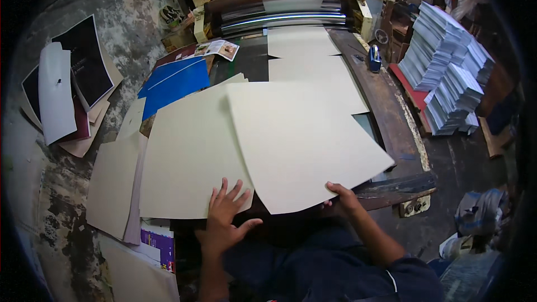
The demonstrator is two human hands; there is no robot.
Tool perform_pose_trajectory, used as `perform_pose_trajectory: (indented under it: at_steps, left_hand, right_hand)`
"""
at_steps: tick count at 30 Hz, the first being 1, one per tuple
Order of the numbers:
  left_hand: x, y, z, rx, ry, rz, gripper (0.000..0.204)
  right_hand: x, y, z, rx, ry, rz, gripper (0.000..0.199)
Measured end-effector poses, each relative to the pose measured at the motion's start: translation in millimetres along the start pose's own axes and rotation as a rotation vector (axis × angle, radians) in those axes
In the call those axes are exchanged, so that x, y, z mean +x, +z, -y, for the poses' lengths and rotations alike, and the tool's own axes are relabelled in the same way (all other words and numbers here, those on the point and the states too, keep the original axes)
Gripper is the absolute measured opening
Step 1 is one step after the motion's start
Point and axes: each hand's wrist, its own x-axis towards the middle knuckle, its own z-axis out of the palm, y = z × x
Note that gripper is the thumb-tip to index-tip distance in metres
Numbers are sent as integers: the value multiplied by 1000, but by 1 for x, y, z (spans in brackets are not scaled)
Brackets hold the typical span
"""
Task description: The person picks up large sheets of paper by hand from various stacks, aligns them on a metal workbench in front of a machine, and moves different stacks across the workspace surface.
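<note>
A large cream sheet of paper (305, 140) lies slanted in front of me, its lower corners raised and curved. My right hand (342, 196) pinches its near edge, thumb on top and fingers beneath. To its left lies another big cream sheet (190, 156), partly covered by the held one. Over that sheet's near edge my left hand (228, 212) is open, fingers spread and thumb out; whether it touches the paper I cannot tell. Further on, cream sheets (313, 72) lie end to end on the machine's bed, leading toward a shiny metal roller (282, 19).
Blue sheets (176, 81) and a printed picture page (218, 49) lie at the far left of the table. Tall stacks of white paper (442, 50) stand on the right. Curled posters (84, 67) lean at the left wall. A small blue object (373, 59) sits on the right side rail (400, 117).
</note>
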Motion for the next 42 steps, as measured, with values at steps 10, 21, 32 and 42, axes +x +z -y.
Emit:
perform_pose_trajectory:
  at_steps: [10, 21, 32, 42]
  left_hand:
    - [-10, 14, 35, -333, -198, -59, 42]
    - [-13, 23, 27, -1010, -763, -629, 38]
    - [3, 23, -11, -411, 19, -268, 29]
    - [13, 11, -16, -86, 42, -99, 42]
  right_hand:
    - [-30, -16, -57, 120, 203, -147, 42]
    - [52, -28, -28, 169, 8, -212, 48]
    - [38, 2, -7, 186, -34, -311, 86]
    - [-14, -29, -2, 26, -3, -111, 36]
